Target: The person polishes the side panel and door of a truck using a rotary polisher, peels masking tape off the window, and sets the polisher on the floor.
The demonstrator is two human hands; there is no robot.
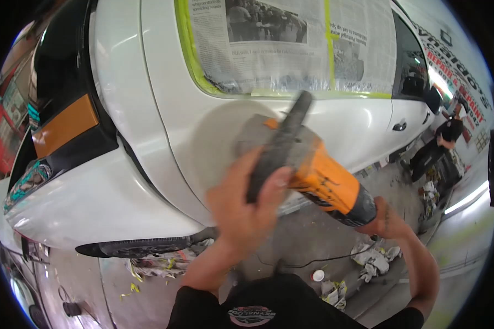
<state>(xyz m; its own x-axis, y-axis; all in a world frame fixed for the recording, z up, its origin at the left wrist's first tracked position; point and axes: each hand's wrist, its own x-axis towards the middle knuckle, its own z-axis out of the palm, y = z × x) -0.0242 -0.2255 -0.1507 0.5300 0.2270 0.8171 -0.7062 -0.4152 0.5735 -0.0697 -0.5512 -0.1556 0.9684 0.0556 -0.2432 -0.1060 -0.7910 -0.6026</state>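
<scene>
An orange and black power polisher (329, 178) is held up against the white vehicle's side panel (175, 88). My left hand (244, 192) is closed around its black side handle (280, 145), slightly blurred. At the tool's rear end, my right hand (381, 218) is wrapped round the dark body. A pale round pad (219, 129) shows at the polisher's head, seemingly flat on the panel; part of it is hidden behind the tool and my left hand. Newspaper (263, 57) edged with yellow-green tape (195, 68) covers the window above.
A dark power cord (335, 257) trails below the tool. Crumpled paper (376, 257) and a white cup (317, 275) lie on the floor. A tyre (142, 247) shows at lower left. Another person (444, 137) in dark clothes stands at the far right.
</scene>
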